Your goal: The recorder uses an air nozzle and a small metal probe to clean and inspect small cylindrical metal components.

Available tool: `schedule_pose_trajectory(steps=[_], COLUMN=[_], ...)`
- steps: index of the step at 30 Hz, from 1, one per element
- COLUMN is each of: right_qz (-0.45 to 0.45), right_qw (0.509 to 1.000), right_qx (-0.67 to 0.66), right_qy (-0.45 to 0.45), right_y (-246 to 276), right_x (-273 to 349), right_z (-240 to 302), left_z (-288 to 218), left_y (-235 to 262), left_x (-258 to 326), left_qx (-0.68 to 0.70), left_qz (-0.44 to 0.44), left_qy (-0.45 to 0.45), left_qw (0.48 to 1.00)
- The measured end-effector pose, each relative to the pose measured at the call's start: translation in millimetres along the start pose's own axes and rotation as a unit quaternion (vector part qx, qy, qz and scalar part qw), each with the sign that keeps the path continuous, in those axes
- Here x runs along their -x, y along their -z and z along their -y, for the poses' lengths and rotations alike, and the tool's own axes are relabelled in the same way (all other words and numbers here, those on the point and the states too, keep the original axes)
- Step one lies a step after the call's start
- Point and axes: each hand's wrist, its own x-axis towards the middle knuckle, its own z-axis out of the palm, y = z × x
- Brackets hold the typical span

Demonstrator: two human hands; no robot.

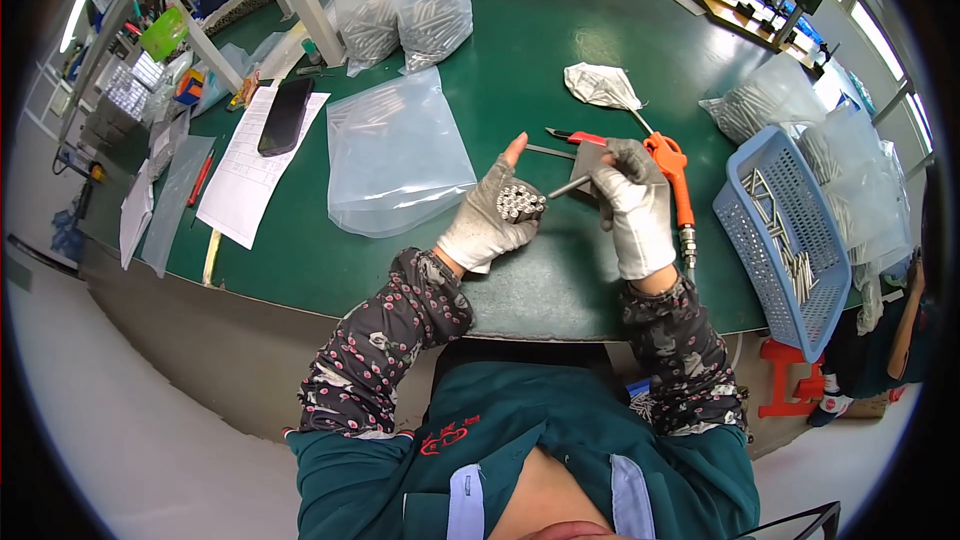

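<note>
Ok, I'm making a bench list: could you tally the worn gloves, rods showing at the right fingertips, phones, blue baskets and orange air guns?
Worn gloves: 2 (left hand, right hand)
Rod at the right fingertips: 1
Phone: 1
Blue basket: 1
Orange air gun: 1
Total: 6

Left fingers (523,233) hide the lengths of the bundled rods (520,203) — print on the paper (240,192) is too small to read.
</note>
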Motion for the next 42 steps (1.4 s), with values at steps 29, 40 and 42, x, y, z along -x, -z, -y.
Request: schedule_pose_trajectory(steps=[29, 40, 42], right_qz=[0.136, 0.215, 0.220], right_qw=[0.915, 0.911, 0.911], right_qx=[0.366, 0.323, 0.319], right_qy=[0.097, 0.139, 0.139], right_y=[-12.2, -0.5, -0.9], right_x=[8.0, -2.0, -1.5], right_z=[-32.6, -48.9, -48.3], left_z=[4.8, 8.9, 4.0], left_y=[0.1, 5.2, 2.5], left_x=[-2.8, 6.9, 9.9], left_qx=[0.018, -0.474, -0.567], left_qz=[-0.013, -0.038, -0.041], left_qy=[-0.014, -0.016, -0.014], left_qw=[1.000, 0.880, 0.823])
